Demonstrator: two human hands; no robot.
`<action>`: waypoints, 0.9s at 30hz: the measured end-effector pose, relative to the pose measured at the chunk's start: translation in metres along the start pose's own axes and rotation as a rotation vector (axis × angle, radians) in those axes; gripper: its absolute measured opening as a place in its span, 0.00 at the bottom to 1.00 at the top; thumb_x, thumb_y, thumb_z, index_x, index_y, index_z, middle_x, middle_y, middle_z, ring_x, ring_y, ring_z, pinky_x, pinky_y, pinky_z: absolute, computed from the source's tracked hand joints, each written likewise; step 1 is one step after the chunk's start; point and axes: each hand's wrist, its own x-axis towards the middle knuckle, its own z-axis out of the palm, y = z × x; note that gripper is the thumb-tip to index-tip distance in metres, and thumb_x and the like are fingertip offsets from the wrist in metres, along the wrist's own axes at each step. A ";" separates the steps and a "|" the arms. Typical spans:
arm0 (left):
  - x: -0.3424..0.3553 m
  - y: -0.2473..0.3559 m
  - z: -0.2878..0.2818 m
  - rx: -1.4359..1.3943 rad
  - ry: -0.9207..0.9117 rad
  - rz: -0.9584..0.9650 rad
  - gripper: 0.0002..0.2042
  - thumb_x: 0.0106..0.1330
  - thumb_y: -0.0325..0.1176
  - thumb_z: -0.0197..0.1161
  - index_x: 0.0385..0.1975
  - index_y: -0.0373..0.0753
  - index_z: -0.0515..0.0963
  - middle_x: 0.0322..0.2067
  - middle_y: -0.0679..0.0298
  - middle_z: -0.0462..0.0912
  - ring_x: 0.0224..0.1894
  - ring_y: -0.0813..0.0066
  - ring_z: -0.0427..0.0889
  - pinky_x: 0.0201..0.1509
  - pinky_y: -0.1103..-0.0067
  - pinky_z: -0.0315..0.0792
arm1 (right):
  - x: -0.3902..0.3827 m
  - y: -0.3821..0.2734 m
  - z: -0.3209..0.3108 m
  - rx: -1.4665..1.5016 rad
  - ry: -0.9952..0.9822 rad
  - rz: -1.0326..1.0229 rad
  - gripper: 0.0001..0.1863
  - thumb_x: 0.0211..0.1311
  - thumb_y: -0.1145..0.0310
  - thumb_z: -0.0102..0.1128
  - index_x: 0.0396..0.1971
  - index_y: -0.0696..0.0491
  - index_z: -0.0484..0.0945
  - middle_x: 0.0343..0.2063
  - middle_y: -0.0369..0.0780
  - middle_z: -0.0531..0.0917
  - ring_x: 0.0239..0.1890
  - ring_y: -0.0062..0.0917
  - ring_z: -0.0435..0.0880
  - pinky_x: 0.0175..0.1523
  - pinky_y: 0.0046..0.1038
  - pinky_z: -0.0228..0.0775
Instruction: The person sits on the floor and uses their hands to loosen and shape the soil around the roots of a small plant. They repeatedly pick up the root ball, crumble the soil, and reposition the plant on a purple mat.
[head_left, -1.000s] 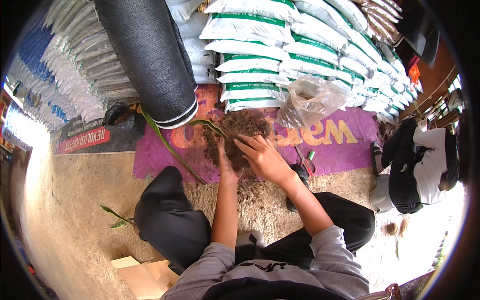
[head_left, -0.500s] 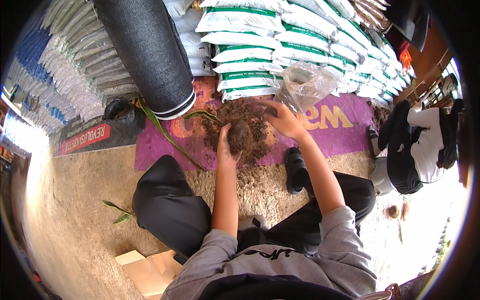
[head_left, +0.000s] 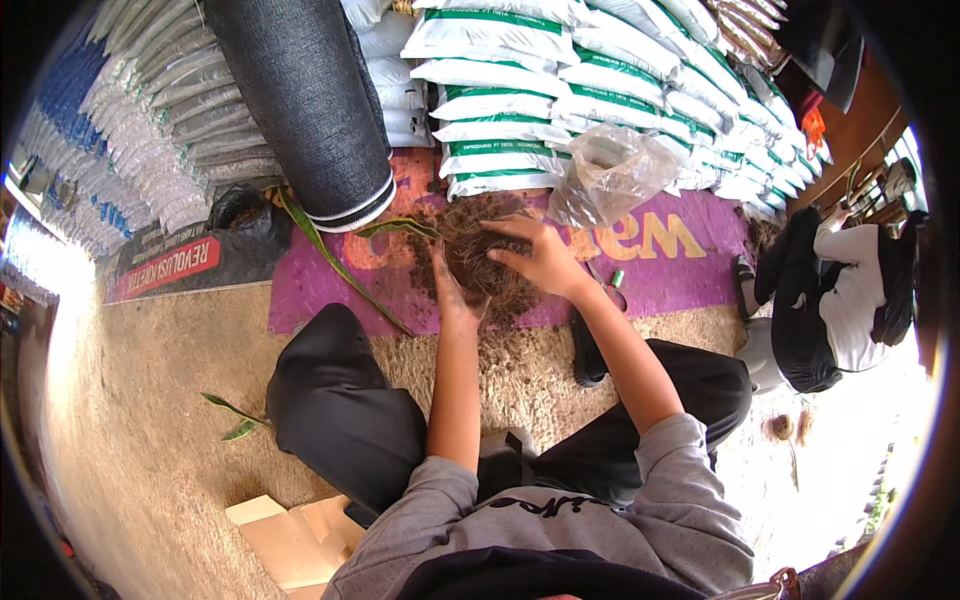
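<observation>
White sacks point(head_left: 500, 95) are stacked behind a purple mat point(head_left: 650, 260) bearing a soil heap point(head_left: 480, 255), just beside a clear bag point(head_left: 605, 175), where the right hand point(head_left: 540, 260) lies spread open on the soil and the left hand point(head_left: 450, 295) presses flat against its near side.

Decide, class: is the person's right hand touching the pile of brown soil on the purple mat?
Touching. The head view shows the right hand spread flat on the soil pile, fingers pressed into it with no gap.

White-green sacks point(head_left: 500, 100) stacked behind purple banner point(head_left: 690, 250) w/ clear bag point(head_left: 605, 175)
</observation>
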 end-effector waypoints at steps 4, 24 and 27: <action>0.011 -0.002 -0.010 -0.002 -0.071 0.012 0.21 0.65 0.51 0.44 0.46 0.42 0.71 0.39 0.63 0.79 0.40 0.70 0.80 0.40 0.74 0.77 | -0.019 -0.019 0.013 -0.072 0.222 -0.055 0.24 0.49 0.69 0.65 0.49 0.54 0.74 0.47 0.45 0.77 0.50 0.37 0.76 0.55 0.34 0.67; 0.013 -0.015 -0.024 0.152 -0.003 0.021 0.20 0.64 0.49 0.45 0.42 0.38 0.72 0.37 0.62 0.79 0.36 0.70 0.80 0.38 0.73 0.77 | -0.042 0.007 0.022 0.112 0.044 -0.008 0.32 0.46 0.67 0.67 0.53 0.57 0.68 0.56 0.50 0.68 0.59 0.41 0.66 0.62 0.36 0.58; 0.012 -0.019 -0.020 0.120 -0.041 0.012 0.20 0.65 0.49 0.45 0.42 0.38 0.72 0.37 0.62 0.79 0.37 0.71 0.79 0.40 0.73 0.76 | -0.037 -0.005 0.023 0.174 0.276 0.027 0.29 0.50 0.65 0.63 0.52 0.60 0.68 0.54 0.51 0.69 0.57 0.41 0.68 0.61 0.37 0.59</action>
